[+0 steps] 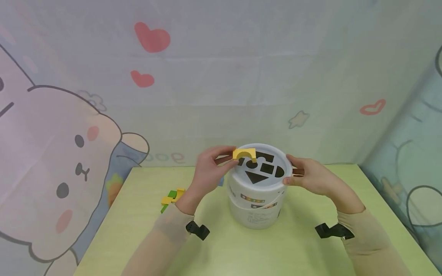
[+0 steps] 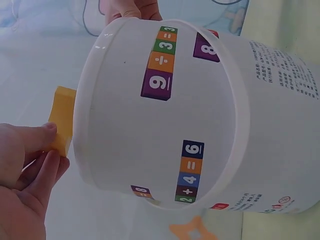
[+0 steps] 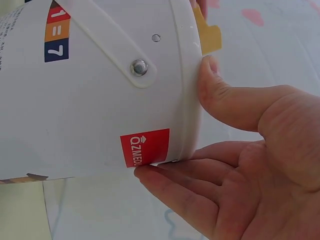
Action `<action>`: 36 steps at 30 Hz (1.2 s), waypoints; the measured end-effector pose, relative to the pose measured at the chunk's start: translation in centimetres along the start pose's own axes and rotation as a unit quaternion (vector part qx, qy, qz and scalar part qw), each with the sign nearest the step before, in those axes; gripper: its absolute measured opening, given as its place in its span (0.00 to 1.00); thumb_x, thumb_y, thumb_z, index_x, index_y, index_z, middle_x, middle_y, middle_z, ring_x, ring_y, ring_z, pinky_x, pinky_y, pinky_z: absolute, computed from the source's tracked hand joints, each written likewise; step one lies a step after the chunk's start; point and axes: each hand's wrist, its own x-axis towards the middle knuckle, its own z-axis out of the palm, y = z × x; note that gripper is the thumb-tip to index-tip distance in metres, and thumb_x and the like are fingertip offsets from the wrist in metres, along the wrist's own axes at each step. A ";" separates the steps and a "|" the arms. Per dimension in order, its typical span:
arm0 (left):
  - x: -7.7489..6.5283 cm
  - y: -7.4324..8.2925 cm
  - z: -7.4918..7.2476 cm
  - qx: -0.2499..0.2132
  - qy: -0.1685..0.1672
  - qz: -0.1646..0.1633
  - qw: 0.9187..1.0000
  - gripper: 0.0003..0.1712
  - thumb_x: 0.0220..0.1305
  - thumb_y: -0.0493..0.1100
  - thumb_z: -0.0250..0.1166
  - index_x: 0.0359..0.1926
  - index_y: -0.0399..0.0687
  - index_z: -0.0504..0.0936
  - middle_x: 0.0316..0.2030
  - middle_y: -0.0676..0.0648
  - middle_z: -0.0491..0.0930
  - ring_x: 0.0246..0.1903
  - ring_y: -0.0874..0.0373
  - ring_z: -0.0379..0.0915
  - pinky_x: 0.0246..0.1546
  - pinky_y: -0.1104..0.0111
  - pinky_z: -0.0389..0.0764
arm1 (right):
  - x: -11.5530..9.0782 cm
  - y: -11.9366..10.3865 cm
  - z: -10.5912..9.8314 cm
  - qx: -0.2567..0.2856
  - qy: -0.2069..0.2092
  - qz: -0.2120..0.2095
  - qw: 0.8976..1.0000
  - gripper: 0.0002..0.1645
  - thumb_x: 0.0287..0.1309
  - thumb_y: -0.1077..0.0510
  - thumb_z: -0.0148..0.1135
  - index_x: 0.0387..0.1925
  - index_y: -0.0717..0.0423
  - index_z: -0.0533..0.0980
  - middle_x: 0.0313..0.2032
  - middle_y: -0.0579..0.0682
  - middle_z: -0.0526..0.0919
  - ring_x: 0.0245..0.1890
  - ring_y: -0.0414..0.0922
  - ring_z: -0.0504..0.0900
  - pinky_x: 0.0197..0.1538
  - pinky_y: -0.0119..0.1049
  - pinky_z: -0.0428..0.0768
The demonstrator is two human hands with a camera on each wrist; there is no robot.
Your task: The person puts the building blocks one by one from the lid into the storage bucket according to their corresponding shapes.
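My left hand pinches a yellow arch-shaped block by one end, thumb on one side and fingers on the other. The block stands just over the lid of a white bucket, covering part of its cut-out shapes. Those dark openings include a triangle, a square, a half-round and an arch. On the bucket's right side, my right hand grips the rim, with the thumb at the lid's edge and the fingers spread along the wall. In the left wrist view the yellow block is close against the lid.
Several green and yellow blocks lie on the pale table, left of the bucket and partly behind the left forearm. A bit of a blue block shows beside the bucket. A printed cloth backdrop rises behind the table.
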 end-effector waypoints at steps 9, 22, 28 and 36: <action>1.8 -0.1 2.2 0.037 -0.014 -0.037 0.999 0.21 0.65 0.29 0.75 0.59 0.35 0.86 0.56 0.39 0.83 0.55 0.47 0.86 0.52 0.69 0.86 | -0.2 0.0 0.2 -0.005 0.005 0.012 1.000 0.57 0.70 0.51 0.73 0.82 0.73 0.50 0.76 0.72 0.63 0.70 0.67 0.74 0.65 0.60 0.79; 4.3 -0.5 4.0 0.136 -0.092 -0.072 0.984 0.22 0.69 0.30 0.73 0.62 0.33 0.83 0.58 0.37 0.84 0.53 0.49 0.87 0.50 0.74 0.85 | -0.1 0.2 0.5 -0.019 0.012 0.008 1.000 0.56 0.70 0.48 0.73 0.82 0.71 0.52 0.78 0.70 0.62 0.70 0.67 0.74 0.67 0.64 0.76; 5.2 -0.5 4.8 0.186 -0.118 -0.078 0.972 0.22 0.71 0.31 0.71 0.64 0.35 0.82 0.59 0.39 0.84 0.54 0.51 0.86 0.52 0.72 0.85 | -0.1 0.1 0.5 -0.019 0.011 0.013 1.000 0.57 0.70 0.48 0.72 0.82 0.71 0.52 0.78 0.70 0.61 0.70 0.67 0.74 0.68 0.64 0.75; 5.3 -0.3 5.6 0.247 -0.132 -0.074 0.957 0.22 0.75 0.34 0.68 0.67 0.38 0.81 0.61 0.42 0.84 0.60 0.52 0.81 0.62 0.64 0.82 | -0.4 0.0 0.4 -0.017 0.013 0.015 1.000 0.57 0.71 0.47 0.72 0.82 0.71 0.51 0.78 0.70 0.61 0.71 0.68 0.73 0.68 0.66 0.74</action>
